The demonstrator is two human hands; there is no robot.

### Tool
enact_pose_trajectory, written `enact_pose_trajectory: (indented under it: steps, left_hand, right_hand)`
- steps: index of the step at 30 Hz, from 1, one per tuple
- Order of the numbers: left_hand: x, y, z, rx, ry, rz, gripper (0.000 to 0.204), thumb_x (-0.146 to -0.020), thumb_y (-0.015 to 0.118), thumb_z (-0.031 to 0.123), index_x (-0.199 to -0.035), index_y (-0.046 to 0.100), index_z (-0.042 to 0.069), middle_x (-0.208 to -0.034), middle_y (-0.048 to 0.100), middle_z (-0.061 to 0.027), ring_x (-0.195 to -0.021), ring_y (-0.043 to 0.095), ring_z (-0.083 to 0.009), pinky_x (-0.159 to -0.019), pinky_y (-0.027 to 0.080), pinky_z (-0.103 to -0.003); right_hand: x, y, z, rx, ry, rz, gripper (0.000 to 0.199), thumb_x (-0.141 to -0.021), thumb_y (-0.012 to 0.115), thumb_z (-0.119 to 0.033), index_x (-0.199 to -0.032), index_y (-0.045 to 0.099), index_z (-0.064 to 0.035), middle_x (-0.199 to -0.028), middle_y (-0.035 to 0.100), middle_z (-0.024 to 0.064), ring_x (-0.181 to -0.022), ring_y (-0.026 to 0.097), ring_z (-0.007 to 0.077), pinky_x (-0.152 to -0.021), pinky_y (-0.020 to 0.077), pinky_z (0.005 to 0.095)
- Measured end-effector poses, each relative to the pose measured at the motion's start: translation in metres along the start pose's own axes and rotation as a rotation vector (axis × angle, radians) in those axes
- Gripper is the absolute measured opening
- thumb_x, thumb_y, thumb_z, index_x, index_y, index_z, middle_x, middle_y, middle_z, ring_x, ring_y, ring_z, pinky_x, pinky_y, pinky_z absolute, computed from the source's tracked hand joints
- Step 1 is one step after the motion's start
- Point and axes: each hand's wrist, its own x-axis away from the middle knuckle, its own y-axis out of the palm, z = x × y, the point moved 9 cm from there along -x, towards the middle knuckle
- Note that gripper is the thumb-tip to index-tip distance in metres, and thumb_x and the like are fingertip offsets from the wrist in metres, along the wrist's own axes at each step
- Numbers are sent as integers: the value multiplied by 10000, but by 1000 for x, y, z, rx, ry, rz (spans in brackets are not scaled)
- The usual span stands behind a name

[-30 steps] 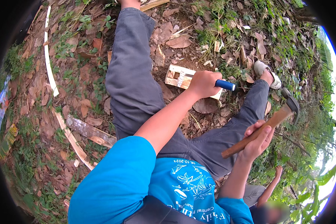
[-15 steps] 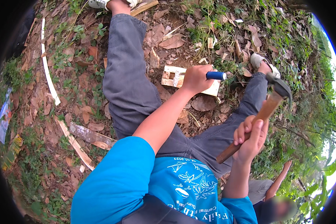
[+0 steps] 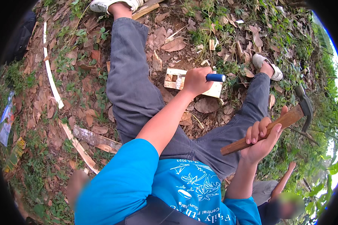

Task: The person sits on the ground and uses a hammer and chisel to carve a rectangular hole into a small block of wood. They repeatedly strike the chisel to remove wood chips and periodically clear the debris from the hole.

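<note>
A blue-handled chisel [image 3: 214, 77] is gripped by the clenched left hand [image 3: 196, 80] against a pale rectangular wooden block [image 3: 174, 79]. A wooden-handled claw hammer [image 3: 268, 127] is grasped, raised, by the right hand [image 3: 261, 140].

Visible items: two hands, one hammer [image 3: 268, 125] at right, one blue-handled chisel [image 3: 210, 77] at centre, one pale wood block [image 3: 176, 80] beneath it, two light shoes at top, and one white strip [image 3: 52, 84] at upper left
</note>
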Motion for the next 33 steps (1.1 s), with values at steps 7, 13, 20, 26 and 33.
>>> enact_pose_trajectory:
  steps: [7, 13, 20, 26, 33]
  left_hand:
    - [7, 13, 49, 30, 225, -80, 214, -882, 683, 230, -719, 590, 128, -630, 642, -75, -600, 674, -298, -534, 517, -425]
    - [0, 8, 27, 0, 116, -17, 264, -922, 667, 248, -716, 571, 115, -608, 619, -100, -581, 659, -316, -529, 505, -442]
    - [0, 8, 20, -28, 102, -7, 280, -936, 658, 253, -711, 567, 112, -606, 620, -101, -576, 657, -318, -529, 507, -442]
    - [-1, 7, 19, -32, 87, -2, 285, -935, 662, 258, -710, 562, 113, -605, 620, -97, -574, 658, -315, -527, 509, -435]
    - [-3, 4, 20, -14, 91, 23, 285, -929, 669, 256, -708, 555, 116, -604, 618, -98, -583, 662, -319, -524, 508, -440]
  right_hand:
    - [18, -19, 43, 103, 180, 5, 520, -1136, 393, -292, -1608, 235, -143, -685, 391, -21, -437, 358, 51, -375, 354, 214]
    - [19, -29, 47, 112, 212, 28, 507, -1137, 393, -286, -1604, 255, -147, -687, 394, -20, -442, 362, 54, -375, 353, 221]
    - [13, -22, 47, 132, 223, 8, 514, -1135, 402, -281, -1607, 250, -146, -686, 395, -19, -444, 364, 54, -374, 353, 219]
    - [12, -24, 46, 129, 220, -3, 521, -1134, 406, -282, -1610, 243, -145, -686, 397, -18, -444, 367, 55, -374, 354, 220]
    - [14, -22, 47, 141, 233, 3, 524, -1133, 410, -279, -1610, 241, -141, -688, 403, -15, -443, 367, 58, -374, 355, 221]
